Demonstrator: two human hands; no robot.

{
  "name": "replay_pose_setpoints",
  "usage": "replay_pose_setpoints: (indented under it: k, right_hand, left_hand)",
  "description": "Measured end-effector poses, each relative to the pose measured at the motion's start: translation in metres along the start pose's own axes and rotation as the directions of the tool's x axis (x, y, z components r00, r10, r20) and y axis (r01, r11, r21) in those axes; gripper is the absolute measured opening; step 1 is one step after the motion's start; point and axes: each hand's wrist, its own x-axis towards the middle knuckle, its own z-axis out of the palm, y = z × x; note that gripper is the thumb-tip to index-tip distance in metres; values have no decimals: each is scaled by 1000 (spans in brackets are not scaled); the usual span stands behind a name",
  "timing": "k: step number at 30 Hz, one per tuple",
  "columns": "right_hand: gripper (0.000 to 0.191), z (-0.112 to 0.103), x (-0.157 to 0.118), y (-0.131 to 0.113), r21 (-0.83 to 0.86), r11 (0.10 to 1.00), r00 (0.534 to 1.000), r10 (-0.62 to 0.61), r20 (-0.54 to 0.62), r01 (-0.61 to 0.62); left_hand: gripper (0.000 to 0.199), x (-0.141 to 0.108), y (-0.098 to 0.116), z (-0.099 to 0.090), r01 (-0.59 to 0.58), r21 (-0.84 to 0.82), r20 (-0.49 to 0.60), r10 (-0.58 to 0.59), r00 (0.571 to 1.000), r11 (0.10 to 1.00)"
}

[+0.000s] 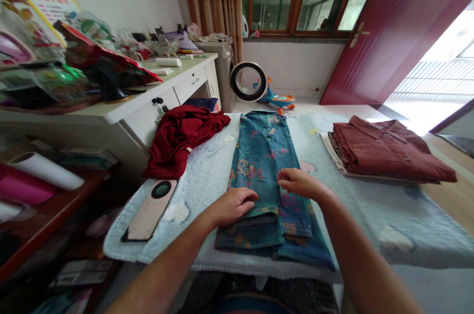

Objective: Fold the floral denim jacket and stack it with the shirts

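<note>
floral blue jeans (264, 156) lie lengthwise on a pale quilt (205, 176), uneven hems (252, 239) nearest the person, where a one-sided tug could, it seems, skew the layered legs. the left hand (235, 204) rests on the jeans, fingers loosely bent; the right hand (300, 183) curls at their right edge; whether either pinches cloth cannot be told. well left of the jeans, a clear container (59, 82) on a desk (144, 111) holds blurred contents. far beyond them, a washing machine (222, 59) stands, round door (247, 82) open, its inside hidden.

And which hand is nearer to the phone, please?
The left hand: it is on the jeans, to the right of the phone. The right hand is farther away, at the jeans' right side.
</note>
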Motion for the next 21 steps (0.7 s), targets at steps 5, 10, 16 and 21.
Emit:
replay_pose_setpoints:
  k: [5, 10, 16, 21]
  right_hand:
    - [23, -17, 65, 35, -122, 981, 956, 116, -270, -153]
    - [53, -5, 107, 65, -137, 985, 925, 47, -376, -106]
    - [39, 14, 116, 79, -133, 990, 871, -107, -479, 48]
    - [30, 19, 113, 82, -196, 979, 848, -150, -508, 56]
  left_hand:
    - [27, 59, -13, -26, -21, 54, -293, 35, 955, 998]
    - [33, 136, -57, -57, 177, 68, -451, -128, 883, 982]
    - [35, 216, -122, -95, 367, -22, -512, -326, 795, 930]
    - [46, 264, -167, -118, 377, -146, -570, -389, 724, 915]
